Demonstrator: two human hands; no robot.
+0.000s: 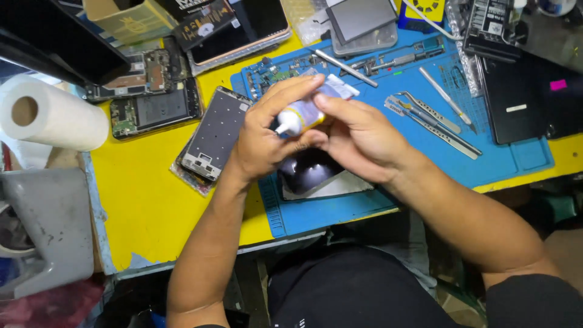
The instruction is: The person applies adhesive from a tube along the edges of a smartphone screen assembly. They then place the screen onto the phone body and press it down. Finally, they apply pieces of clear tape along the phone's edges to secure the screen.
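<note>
- Left hand (264,136) and right hand (355,136) both pinch a small yellow-labelled plastic glue tube (302,115) above the blue silicone work mat (376,200).
- White nozzle points left and down, over the glossy black phone screen panel (306,173) lying near.
- Better: squeeze lightly, steady wrists, tip low.

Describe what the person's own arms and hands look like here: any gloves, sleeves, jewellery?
Both hands, left and right, are bare: no gloves, and no rings or watch visible. The forearms are uncovered too. Only at the right upper arm does a short black fabric sleeve show; the left arm leaves the frame still bare.
</note>
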